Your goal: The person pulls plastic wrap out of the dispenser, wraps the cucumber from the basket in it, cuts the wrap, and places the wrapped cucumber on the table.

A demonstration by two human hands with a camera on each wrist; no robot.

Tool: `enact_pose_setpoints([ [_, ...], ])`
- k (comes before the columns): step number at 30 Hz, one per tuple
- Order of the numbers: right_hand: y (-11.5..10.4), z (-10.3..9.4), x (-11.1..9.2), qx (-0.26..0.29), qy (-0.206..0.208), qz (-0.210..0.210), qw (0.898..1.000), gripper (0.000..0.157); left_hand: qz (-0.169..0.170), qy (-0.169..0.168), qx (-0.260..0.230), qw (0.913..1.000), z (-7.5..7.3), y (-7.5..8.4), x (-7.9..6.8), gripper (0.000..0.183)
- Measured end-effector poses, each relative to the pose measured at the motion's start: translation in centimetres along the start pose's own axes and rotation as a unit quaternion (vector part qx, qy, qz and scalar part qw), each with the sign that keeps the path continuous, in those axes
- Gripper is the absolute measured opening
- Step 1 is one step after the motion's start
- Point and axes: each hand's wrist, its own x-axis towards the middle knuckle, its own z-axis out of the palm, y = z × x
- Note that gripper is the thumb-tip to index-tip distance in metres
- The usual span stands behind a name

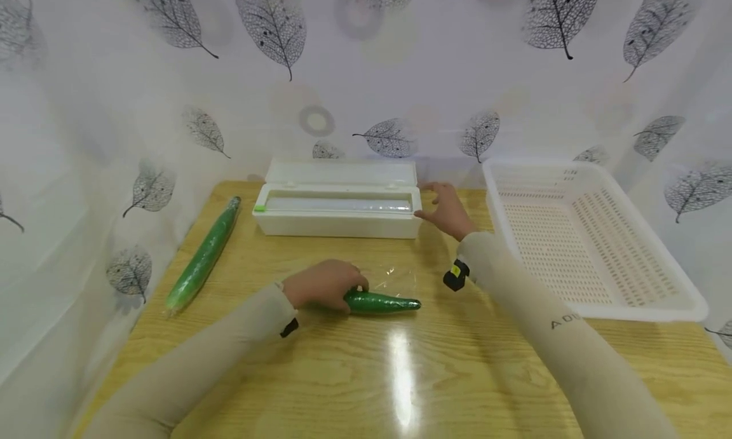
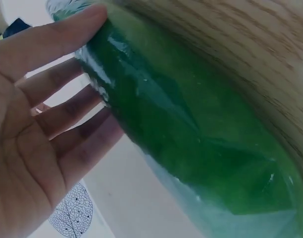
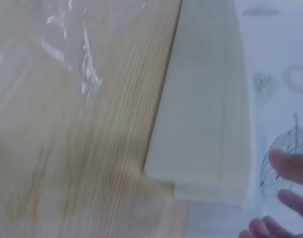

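A green cucumber point(image 1: 384, 303) with clear film round it lies on the table's middle. My left hand point(image 1: 326, 285) grips its left part, hiding that end. In the left wrist view the thumb is on one side of the cucumber point(image 2: 166, 114) and the fingers on the other. Loose clear film point(image 1: 394, 277) spreads just behind it. The white cling film dispenser point(image 1: 337, 225) stands at the back with its lid up and a roll point(image 1: 337, 205) inside. My right hand point(image 1: 450, 215) is at the dispenser's right end, fingers extended; whether they touch it I cannot tell.
Another film-covered cucumber point(image 1: 203, 261) lies along the left side of the wooden table point(image 1: 320, 375). A white plastic basket point(image 1: 614, 309) stands on the right. Behind everything hangs a leaf-patterned curtain point(image 1: 366, 77). A green tab point(image 1: 260, 208) marks the dispenser's left end.
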Motion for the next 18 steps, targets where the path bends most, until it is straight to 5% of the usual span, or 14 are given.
enact_pose_setpoints([
  [4, -1.9, 1.1, -2.8, -0.062, -0.024, -0.060, 0.996, 0.029, -0.007, -0.017, -0.030, 0.9994, -0.1, -0.3, 0.1, 0.042],
  [7, -3.3, 2.3, -5.8, -0.138, -0.081, -0.139, 0.977, 0.020, -0.014, -0.026, -0.056, 0.9980, 0.0, -0.8, 0.3, 0.045],
  [12, -3.2, 3.9, -10.0, -0.219, -0.128, -0.237, 0.938, 0.030, -0.022, -0.029, -0.106, 0.9938, 0.2, -2.1, 0.9, 0.049],
  [18, -0.6, 5.0, -11.2, -0.278, -0.104, -0.286, 0.911, 0.036, -0.084, 0.039, -0.100, 0.9906, -0.3, -3.1, 2.4, 0.032],
])
